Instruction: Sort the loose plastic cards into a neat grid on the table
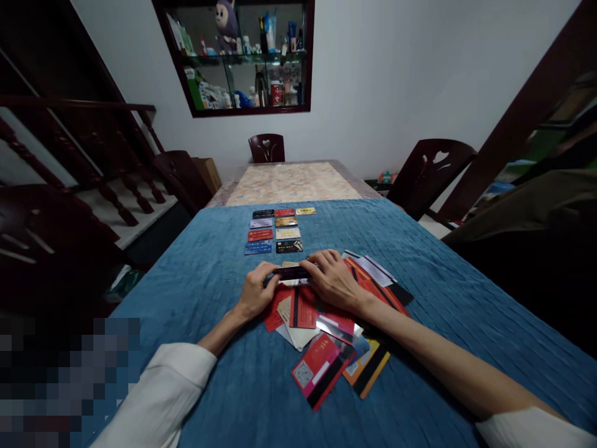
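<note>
My left hand (pixel 255 289) pinches the left end of a dark card (pixel 291 272), thumb and fingers closed on it. At the card's other end, my right hand (pixel 333 281) grips it with bent fingers. The card is seen nearly edge-on, above a loose pile. In that pile, a red card with a black stripe (pixel 303 308), a pink-red card with a QR code (pixel 319 367) and an orange card (pixel 368 367) overlap others. Beyond my hands, several cards lie in rows, among them a black VIP card (pixel 290 246) and a blue card (pixel 258 247).
A blue cloth (pixel 200 280) covers the near part of the table; a patterned top (pixel 293 180) shows behind it. Dark wooden chairs stand around, one at the right (pixel 426 168). A person's clothed leg (pixel 522 205) is at the right edge. A wall cabinet (pixel 249 59) holds various items.
</note>
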`<state>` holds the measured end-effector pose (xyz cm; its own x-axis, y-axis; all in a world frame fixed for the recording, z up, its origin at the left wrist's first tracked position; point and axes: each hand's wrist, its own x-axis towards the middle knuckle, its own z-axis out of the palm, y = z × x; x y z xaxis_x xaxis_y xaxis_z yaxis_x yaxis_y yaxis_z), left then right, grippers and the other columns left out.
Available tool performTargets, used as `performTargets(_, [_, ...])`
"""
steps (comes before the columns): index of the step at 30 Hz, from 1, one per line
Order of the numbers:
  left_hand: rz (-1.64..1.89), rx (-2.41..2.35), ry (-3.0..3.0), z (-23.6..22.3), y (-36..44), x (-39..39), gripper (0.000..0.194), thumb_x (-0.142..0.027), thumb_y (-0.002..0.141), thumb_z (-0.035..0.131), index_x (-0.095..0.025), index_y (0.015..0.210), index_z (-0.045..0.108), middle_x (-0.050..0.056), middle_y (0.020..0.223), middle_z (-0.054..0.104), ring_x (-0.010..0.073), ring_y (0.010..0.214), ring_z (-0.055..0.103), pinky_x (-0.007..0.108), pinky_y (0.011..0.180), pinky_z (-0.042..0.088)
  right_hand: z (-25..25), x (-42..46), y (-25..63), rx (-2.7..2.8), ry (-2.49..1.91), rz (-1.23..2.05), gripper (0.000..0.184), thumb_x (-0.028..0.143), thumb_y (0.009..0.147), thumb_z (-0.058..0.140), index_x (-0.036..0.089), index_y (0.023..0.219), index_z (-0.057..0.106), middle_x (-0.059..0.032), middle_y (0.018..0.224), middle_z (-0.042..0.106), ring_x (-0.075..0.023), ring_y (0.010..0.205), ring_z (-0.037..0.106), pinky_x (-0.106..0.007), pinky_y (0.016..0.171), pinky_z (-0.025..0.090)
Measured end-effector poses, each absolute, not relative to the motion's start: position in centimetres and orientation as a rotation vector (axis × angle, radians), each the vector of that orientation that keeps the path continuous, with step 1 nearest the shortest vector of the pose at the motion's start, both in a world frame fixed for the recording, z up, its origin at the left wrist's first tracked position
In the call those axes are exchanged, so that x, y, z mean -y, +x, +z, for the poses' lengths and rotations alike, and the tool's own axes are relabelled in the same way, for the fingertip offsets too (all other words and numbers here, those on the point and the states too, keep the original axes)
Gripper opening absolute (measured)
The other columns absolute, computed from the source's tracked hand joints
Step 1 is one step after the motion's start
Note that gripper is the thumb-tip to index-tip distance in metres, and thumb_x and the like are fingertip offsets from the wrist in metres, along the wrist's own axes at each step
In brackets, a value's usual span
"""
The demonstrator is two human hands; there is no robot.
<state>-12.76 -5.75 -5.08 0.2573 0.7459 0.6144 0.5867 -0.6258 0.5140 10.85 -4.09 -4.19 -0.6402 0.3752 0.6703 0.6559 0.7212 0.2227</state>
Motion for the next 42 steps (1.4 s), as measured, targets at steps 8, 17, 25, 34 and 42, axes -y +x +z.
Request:
performTargets(8, [1.289,-1.279,2.321,-5.0,-12.7,5.9,0.015,-0.017,0.090,0.054,-0.018,0.093,0.068,0.004,0.090,0.071,0.0165,0.084,0.067,0.030,0.081,0.055,-4.4,4.1,10.8,2.259,-0.748,-0.660,0.025,0.017,0.094,0.052,0.018,0.117,0.061,-0.0106,0.106,0.059,-0.0240,0.100,0.046,-0.038,0.088,0.038])
performTargets(17, [1.283,-1.289,2.303,-5.0,-12.7,5.8,0.016,-0.018,0.090,0.054,-0.018,0.096,0.069,0.005,0.094,0.072,0.0176,0.089,0.068,0.031,0.083,0.055,-5.0,4.2,10.7,2.262,-0.815,-0.598,0.033,0.017,0.093,0.053,0.021,0.125,0.058,-0.0116,0.114,0.058,-0.0268,0.113,0.043,-0.042,0.093,0.041])
performTargets(25, [1.333,-1.251,2.384,-5.4,-12.7,5.6,0.026,-0.015,0.091,0.055,-0.019,0.114,0.065,0.006,0.105,0.072,0.0181,0.099,0.067,0.034,0.092,0.055,-4.4,4.4,10.4,2.241,-0.786,-0.686,0.027,0.018,0.095,0.050,0.017,0.119,0.060,-0.0119,0.108,0.059,-0.0262,0.109,0.045,-0.040,0.090,0.040])
performTargets(34, [1.265,-1.242,2.574,-5.6,-13.3,5.5,0.037,-0.012,0.092,0.052,-0.020,0.127,0.060,0.008,0.113,0.071,0.0205,0.101,0.064,0.039,0.093,0.053,-4.4,4.3,10.1,2.263,-0.802,-0.641,0.027,0.020,0.094,0.052,0.018,0.120,0.061,-0.0119,0.108,0.061,-0.0266,0.107,0.046,-0.040,0.088,0.040])
performTargets(42, [1.122,-1.346,2.752,-5.0,-13.8,5.4,0.043,-0.016,0.093,0.050,-0.017,0.136,0.054,0.011,0.105,0.068,0.0250,0.098,0.059,0.042,0.089,0.051,-4.1,3.7,9.6,2.286,-0.825,-0.609,0.030,0.019,0.093,0.052,0.019,0.121,0.062,-0.0119,0.107,0.061,-0.0267,0.106,0.046,-0.040,0.089,0.039])
